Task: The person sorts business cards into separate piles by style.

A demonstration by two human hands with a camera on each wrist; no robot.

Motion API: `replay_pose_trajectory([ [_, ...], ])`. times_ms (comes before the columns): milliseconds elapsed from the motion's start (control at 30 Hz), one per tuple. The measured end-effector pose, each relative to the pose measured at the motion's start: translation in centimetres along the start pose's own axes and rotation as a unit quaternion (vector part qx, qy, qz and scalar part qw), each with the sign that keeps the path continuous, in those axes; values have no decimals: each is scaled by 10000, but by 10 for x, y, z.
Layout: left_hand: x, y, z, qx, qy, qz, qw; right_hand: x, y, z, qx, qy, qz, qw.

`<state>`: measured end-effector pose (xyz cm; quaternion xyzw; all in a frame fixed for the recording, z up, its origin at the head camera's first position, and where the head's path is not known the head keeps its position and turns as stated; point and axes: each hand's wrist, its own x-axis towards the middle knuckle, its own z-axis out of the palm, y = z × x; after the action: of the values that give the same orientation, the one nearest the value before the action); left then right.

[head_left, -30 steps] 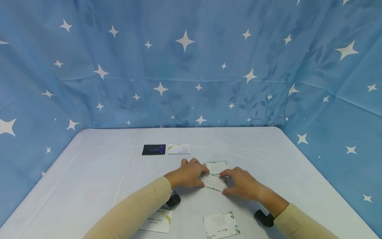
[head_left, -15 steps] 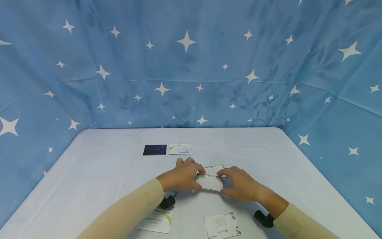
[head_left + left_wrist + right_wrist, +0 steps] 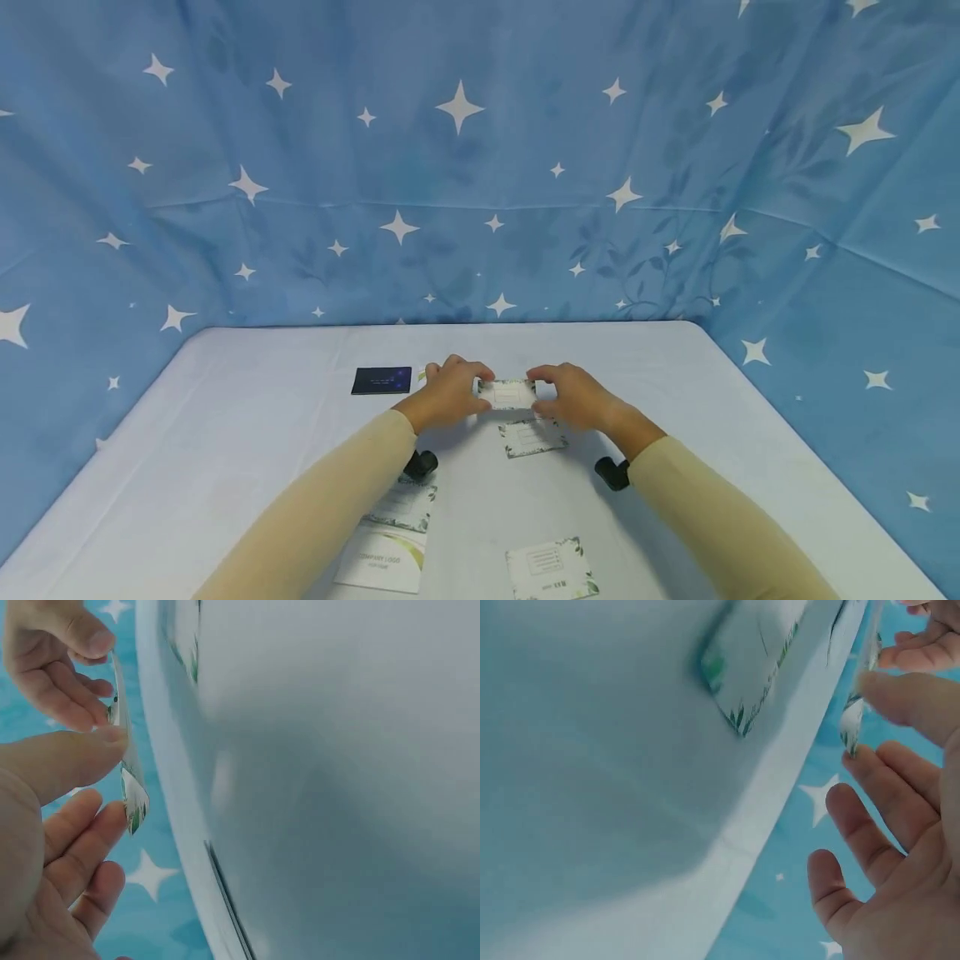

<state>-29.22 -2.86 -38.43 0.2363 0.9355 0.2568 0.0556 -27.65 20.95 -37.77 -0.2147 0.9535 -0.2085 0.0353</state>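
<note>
Left sleeve (image 3: 307,508), cream, comes up from the lower left over the bench (image 3: 225,433), which has a white cover. Lower left on the bench: white COMPANY LOGO card (image 3: 381,560) with a green-yellow curve at its corner, left part hidden by the sleeve. Dark card (image 3: 382,381) lies flat well beyond it, near the far edge, small blue-purple patch on its right side. Just beyond the logo card: partly covered leaf-bordered card (image 3: 405,506), also half under the sleeve. Black wrist unit (image 3: 421,465) sits at the left wrist. Sliver of a white card (image 3: 422,377) shows right of the dark one; the rest is behind the left hand (image 3: 453,394).

Left fingers pinch the left end of the held leaf-bordered card (image 3: 507,395), thumb on one face, fingers on the other. That card is up off the bench, between both hands, near the far edge; the left wrist view has it nearly edge-on and slightly bowed. Nearer the person, just below it in the head view: middle leaf-bordered card (image 3: 533,438), flat, slightly skewed. Bottom leaf-bordered card (image 3: 551,570), also flat, lies well apart, closest to the person.

Right hand (image 3: 573,397) pinches the held card's right end; its other fingers are spread. Second wrist unit (image 3: 612,473), black, at the right wrist. Right sleeve (image 3: 720,517), cream, runs to the lower right.
</note>
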Motion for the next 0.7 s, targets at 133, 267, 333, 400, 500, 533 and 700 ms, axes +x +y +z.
replay_pose_trajectory([
  [133,18,-7,3,99,95,-238,9996,20,5,1,46,-147,274,9995],
  [267,29,-8,9,110,83,-403,9991,31,12,1,47,-249,437,9987],
  [333,33,-8,11,128,60,-495,9987,36,14,1,68,-319,566,9979],
  [400,35,-8,13,153,28,-606,9980,40,16,2,116,-401,657,9970],
  [500,37,-8,15,239,-67,-749,9969,46,18,5,138,-488,731,9960],
  [533,37,-8,15,256,-104,-772,9966,47,19,6,128,-507,741,9959],
  [700,38,-11,15,301,-182,-810,9961,52,21,10,0,-537,833,9951],
])
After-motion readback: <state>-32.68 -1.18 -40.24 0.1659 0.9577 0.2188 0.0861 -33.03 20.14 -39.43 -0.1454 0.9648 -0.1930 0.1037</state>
